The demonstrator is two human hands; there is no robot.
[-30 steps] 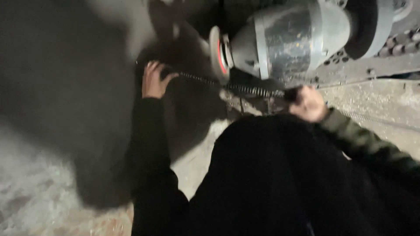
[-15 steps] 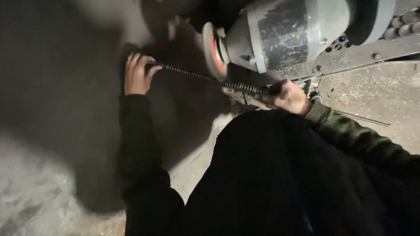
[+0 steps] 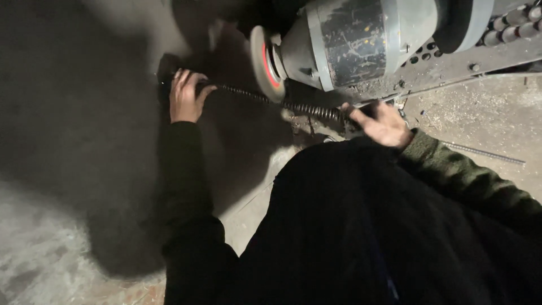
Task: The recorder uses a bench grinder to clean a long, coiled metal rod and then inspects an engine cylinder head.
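A long ribbed steel bar (image 3: 254,97) runs across the view under a grinding wheel (image 3: 264,63) with a red centre, mounted on a grey motor (image 3: 361,39). My left hand (image 3: 185,96) grips the bar's left end, in deep shadow. My right hand (image 3: 383,123) holds the bar to the right of the wheel, close to the motor's base. The bar's middle lies just at the lower rim of the wheel. My dark clothing hides the lower middle of the view.
The motor sits on a perforated metal frame (image 3: 451,59) at the top right. A second thin ribbed bar (image 3: 485,153) lies on the dusty concrete floor (image 3: 51,248) at the right. Heavy shadow covers the upper left.
The view has shifted so that the motor and wheel sit more to the right. Both hands keep hold of the bar; my left hand sits a little further left along it.
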